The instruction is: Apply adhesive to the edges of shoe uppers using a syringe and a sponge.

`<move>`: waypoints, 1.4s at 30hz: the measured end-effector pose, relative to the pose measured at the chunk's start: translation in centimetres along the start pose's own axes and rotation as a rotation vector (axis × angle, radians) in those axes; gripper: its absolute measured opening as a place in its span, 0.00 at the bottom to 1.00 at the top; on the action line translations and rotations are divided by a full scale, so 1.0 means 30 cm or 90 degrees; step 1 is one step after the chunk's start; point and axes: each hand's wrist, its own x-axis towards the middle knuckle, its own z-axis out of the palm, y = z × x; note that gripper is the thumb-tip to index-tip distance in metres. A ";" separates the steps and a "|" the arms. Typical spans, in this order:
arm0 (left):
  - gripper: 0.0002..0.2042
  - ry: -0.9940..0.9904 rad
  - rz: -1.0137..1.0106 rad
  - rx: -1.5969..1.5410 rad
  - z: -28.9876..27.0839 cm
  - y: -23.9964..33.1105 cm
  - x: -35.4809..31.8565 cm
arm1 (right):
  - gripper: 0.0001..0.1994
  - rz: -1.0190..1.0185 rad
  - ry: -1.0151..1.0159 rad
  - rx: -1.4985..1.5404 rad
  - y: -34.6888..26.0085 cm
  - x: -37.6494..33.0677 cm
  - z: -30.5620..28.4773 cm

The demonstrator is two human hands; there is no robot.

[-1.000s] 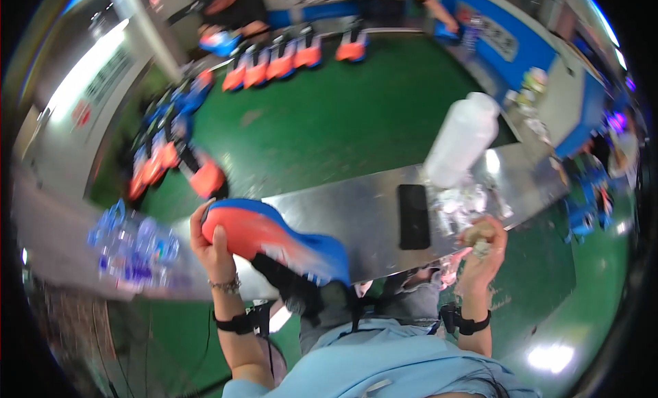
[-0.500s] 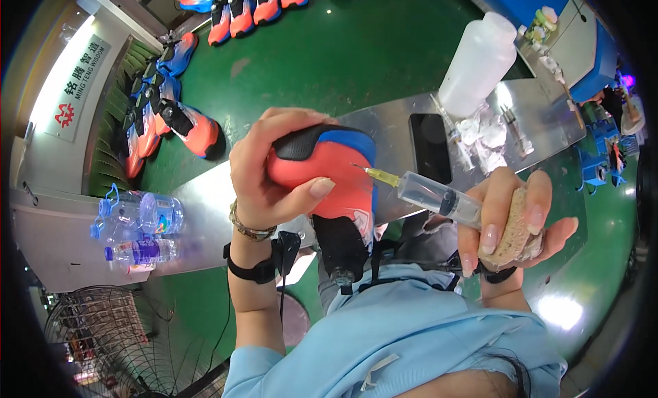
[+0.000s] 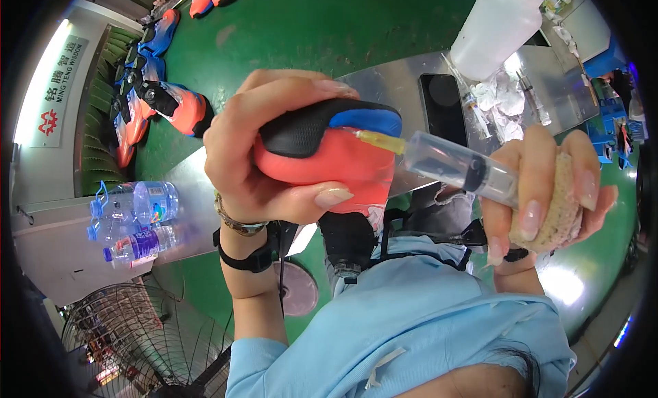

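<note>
A metal tabletop (image 3: 391,79) in the head view is carrying a black phone (image 3: 442,107). Nearer the camera, the left hand's (image 3: 234,148) fingers are gripping a coral shoe (image 3: 322,165) — the right hand's (image 3: 537,175) are clasping a syringe (image 3: 445,162) and beige sponge (image 3: 558,209), the needle (image 3: 346,130) pointing at the shoe.

Shoe (image 3: 329,166) left of syringe (image 3: 439,162); phone (image 3: 442,105) behind, on table (image 3: 391,81).

coral, black and blue shoe (image 3: 339,162), tilted, clear syringe (image 3: 439,164), yellow tip (image 3: 382,142) at shoe, tan sponge (image 3: 559,209)
</note>
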 end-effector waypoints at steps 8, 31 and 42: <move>0.40 0.083 -0.107 0.042 -0.029 -0.032 -0.044 | 0.15 0.018 0.015 -0.088 0.032 -0.028 -0.067; 0.31 0.387 -0.441 0.141 -0.099 -0.230 -0.186 | 0.24 0.160 0.107 -0.068 0.270 -0.202 -0.247; 0.24 0.425 -0.573 0.135 -0.151 -0.345 -0.293 | 0.17 0.159 0.069 -0.248 0.213 -0.281 -0.260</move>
